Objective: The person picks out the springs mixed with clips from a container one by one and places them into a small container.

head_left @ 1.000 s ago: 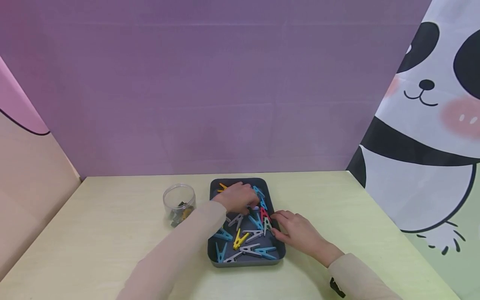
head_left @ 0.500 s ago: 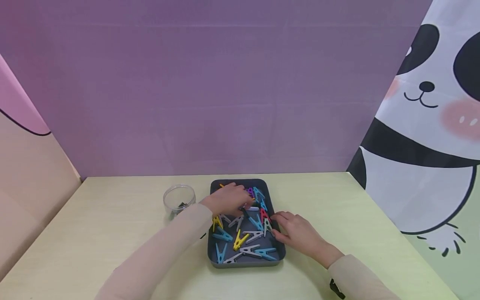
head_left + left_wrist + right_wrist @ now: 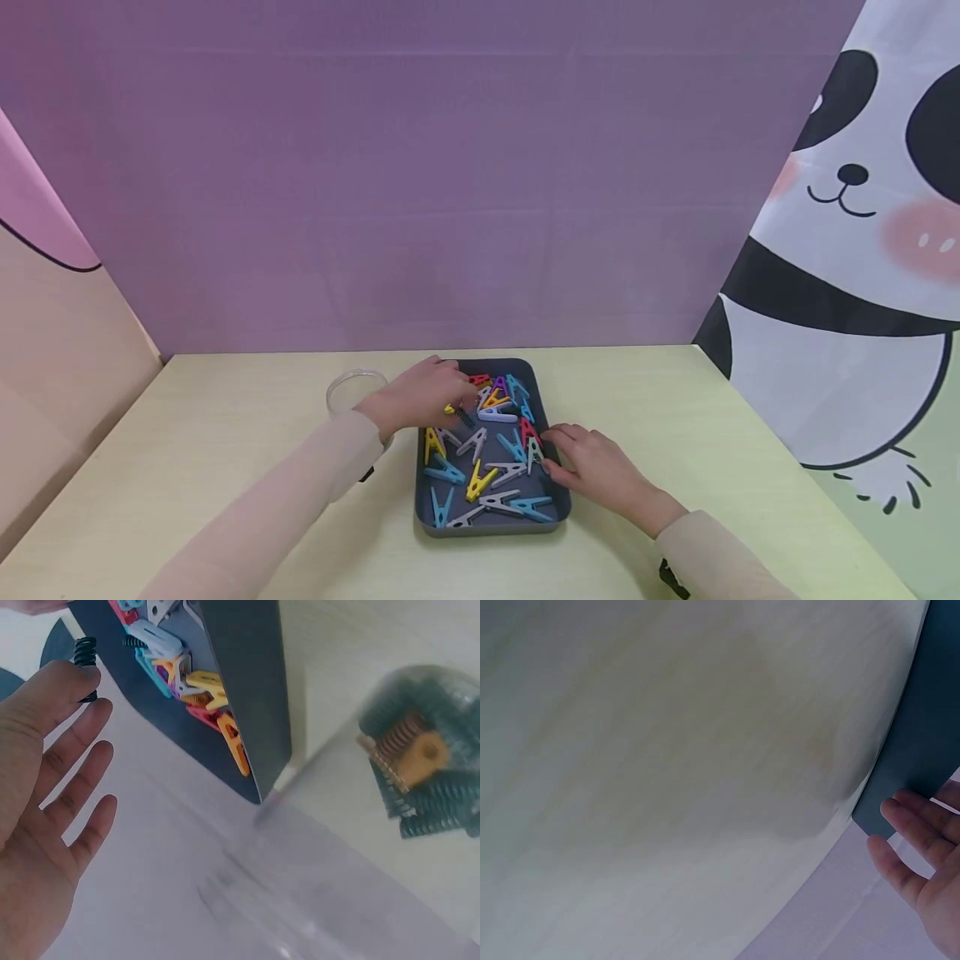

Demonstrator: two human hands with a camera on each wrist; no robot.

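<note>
My left hand (image 3: 420,393) is over the left rim of a dark grey tray (image 3: 495,528), beside a clear round jar (image 3: 347,379). Between its thumb and index finger it pinches a small dark spring (image 3: 85,651); the other fingers are loosely extended. Several plastic clothespins (image 3: 480,481) in blue, grey, yellow, red and other colours lie in the tray. My right hand (image 3: 596,467) touches the tray's right side, its fairly straight fingers (image 3: 911,821) against the outer wall. Through the jar's side, dark springs (image 3: 442,795) and an orange piece (image 3: 421,759) show; my left arm hides much of it.
The tray and jar stand on a pale wooden table (image 3: 247,417). A purple cloth backdrop (image 3: 450,183) rises behind it, and a panda picture (image 3: 847,358) is on the right.
The left hand has moved left from the tray's middle toward the jar, carrying the spring. Clothespins at the tray's far end have come into sight. The right hand stays where it was.
</note>
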